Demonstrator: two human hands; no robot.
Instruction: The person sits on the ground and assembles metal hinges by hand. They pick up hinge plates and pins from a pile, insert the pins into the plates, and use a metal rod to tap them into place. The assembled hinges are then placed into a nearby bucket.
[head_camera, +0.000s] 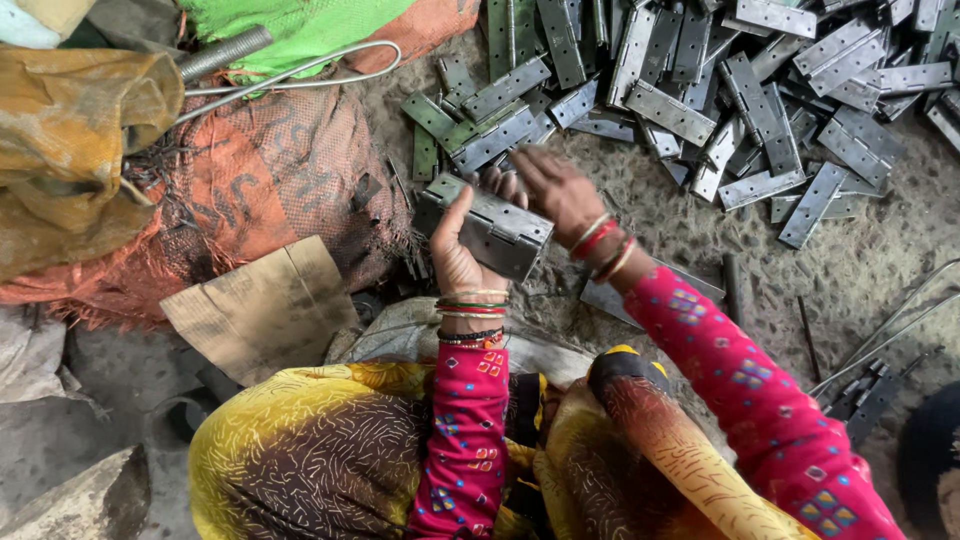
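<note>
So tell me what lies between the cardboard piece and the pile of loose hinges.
In the head view, the left hand holding a stack of metal hinges lies between the cardboard piece and the pile of loose hinges, over an orange sack.

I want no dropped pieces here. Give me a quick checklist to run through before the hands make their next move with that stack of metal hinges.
1. Left hand supports the hinge stack: ok.
2. Right hand on the stack's top edge: ok.
3. Stack leaves lined up evenly: cannot tell.
4. Loose hinge pile close ahead on the ground: ok.
5. Bangles clear of the stack: ok.
6. Orange sack apart from the stack: ok.
</note>
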